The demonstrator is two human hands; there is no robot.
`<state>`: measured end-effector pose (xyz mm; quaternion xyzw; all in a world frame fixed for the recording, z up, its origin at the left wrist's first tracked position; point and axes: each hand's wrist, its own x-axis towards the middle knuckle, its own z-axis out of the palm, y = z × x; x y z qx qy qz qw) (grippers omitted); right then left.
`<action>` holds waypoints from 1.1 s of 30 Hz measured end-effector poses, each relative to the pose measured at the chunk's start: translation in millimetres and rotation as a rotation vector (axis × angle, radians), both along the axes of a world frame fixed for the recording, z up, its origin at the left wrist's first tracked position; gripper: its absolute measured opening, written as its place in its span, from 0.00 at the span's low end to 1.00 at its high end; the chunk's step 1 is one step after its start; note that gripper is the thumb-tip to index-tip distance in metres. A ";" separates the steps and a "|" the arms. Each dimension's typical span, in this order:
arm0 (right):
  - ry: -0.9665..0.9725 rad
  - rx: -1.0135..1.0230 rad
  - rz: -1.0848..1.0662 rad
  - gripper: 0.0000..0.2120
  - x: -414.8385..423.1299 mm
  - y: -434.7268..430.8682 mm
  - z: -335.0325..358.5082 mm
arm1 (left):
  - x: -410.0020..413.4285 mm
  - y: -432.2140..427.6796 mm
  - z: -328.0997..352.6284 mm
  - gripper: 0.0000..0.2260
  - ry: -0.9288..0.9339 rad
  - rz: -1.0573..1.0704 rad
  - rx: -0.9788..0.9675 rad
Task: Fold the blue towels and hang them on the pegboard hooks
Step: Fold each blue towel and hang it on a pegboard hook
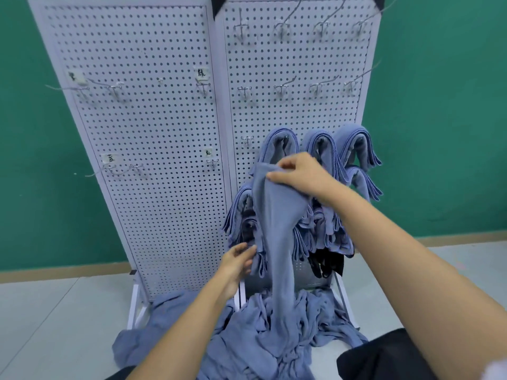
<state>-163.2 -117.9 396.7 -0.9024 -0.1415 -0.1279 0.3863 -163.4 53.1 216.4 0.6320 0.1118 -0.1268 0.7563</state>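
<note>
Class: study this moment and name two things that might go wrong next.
The raised towel, gripped by the right hand, trails into the floor pile and may drag others up. The left hand near the hung towels might knock one off its hook.

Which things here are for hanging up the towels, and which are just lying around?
For the job: held towel, right hand gripping it, left hand, towel pile on the floor, hung towels, pegboard, hooks.

Just lying about: paper labels, black cloth below the hung towels, green wall.
</note>
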 end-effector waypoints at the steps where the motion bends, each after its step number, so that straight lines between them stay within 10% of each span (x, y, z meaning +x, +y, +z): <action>1: -0.015 0.040 0.009 0.11 -3.8 -0.3 15.7 | -4.6 -0.7 1.3 0.20 0.065 -0.018 -0.048; 11: -0.066 0.618 -0.020 0.08 -8.0 -46.5 77.2 | 2.4 4.7 16.7 0.08 0.304 -0.002 -0.752; 21: 0.588 0.764 -0.402 0.19 32.7 -91.4 -64.3 | 49.8 99.7 43.3 0.09 0.323 0.149 -0.299; 33: 0.833 0.697 -0.111 0.16 49.4 -85.4 -97.8 | 55.1 168.1 64.3 0.11 0.075 0.003 0.031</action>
